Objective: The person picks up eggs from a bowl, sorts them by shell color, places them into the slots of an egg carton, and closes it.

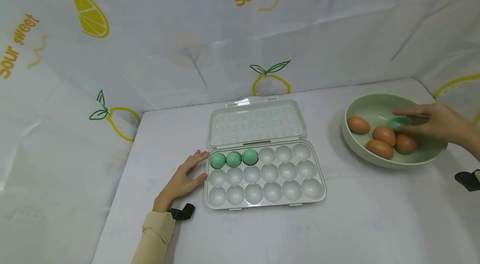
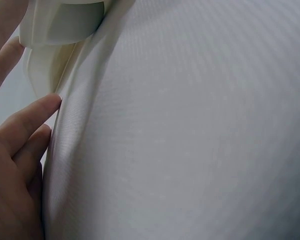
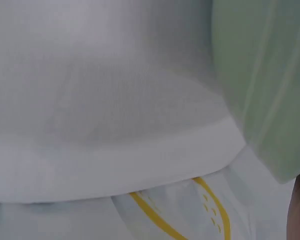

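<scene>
A white egg box (image 1: 264,172) lies with its lid (image 1: 258,124) folded back. Three green eggs (image 1: 234,159) fill the left end of its back row. At the box's left edge rests my left hand (image 1: 183,178), fingers spread and thumb touching the side; the left wrist view shows its fingers (image 2: 32,117) by the box wall. Inside a pale green bowl (image 1: 350,141) on the right, my right hand (image 1: 431,122) holds a green egg (image 1: 398,123) between thumb and fingers, partly covering it. Several brown eggs (image 1: 384,135) lie around that egg.
A white cloth (image 1: 262,235) covers the table. Behind it hangs a lemon-printed sheet (image 1: 168,47). The right wrist view mostly catches the bowl's outer wall (image 3: 270,85) and the table edge.
</scene>
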The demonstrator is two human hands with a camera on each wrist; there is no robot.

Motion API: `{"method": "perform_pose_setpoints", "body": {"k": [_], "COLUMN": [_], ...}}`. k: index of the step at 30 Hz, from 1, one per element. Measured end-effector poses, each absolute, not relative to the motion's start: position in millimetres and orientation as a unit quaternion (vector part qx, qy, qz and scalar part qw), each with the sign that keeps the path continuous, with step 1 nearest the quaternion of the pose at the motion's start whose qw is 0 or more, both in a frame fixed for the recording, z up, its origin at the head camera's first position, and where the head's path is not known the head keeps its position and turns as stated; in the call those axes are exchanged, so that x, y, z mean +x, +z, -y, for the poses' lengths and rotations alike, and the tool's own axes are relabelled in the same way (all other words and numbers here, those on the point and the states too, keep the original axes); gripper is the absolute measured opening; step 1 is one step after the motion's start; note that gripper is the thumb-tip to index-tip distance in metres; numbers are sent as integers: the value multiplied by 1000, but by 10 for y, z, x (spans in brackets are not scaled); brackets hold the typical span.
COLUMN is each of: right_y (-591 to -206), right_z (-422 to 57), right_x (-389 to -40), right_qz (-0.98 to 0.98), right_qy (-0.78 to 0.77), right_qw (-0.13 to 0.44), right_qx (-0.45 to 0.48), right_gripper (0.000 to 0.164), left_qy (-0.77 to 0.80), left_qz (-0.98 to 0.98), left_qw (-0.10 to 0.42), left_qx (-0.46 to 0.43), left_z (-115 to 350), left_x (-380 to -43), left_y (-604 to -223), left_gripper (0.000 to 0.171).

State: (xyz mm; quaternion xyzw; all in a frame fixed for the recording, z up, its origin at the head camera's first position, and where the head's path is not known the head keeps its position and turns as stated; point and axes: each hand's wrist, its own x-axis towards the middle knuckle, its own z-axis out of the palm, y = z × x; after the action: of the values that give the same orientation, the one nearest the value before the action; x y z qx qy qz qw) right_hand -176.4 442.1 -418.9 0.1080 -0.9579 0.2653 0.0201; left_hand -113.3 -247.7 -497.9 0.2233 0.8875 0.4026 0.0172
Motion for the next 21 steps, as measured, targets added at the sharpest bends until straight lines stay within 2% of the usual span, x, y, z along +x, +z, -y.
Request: {"method": "perform_pose_setpoints", "body": {"k": [9, 16, 21], "right_y": [-4190, -4221, -4269], "right_z": [-4512, -4450, -4377], "right_x": [-1877, -1914, -1871], "right_qz": [976, 976, 975], "right_qy": [171, 116, 142], "right_qw": [-11, 28, 15], "right_qx": [137, 185, 169], "right_gripper": [45, 45, 42], "left_qy": [403, 402, 397], "left_qz": [-887, -887, -890], "left_qw": [15, 12, 15], "left_qx": [227, 226, 225], "left_z": [2477, 2475, 2462], "left_x": [-1138, -1134, -1133], "left_y": [-4975, -4969, -4971], "left_gripper": [62, 62, 61]}}
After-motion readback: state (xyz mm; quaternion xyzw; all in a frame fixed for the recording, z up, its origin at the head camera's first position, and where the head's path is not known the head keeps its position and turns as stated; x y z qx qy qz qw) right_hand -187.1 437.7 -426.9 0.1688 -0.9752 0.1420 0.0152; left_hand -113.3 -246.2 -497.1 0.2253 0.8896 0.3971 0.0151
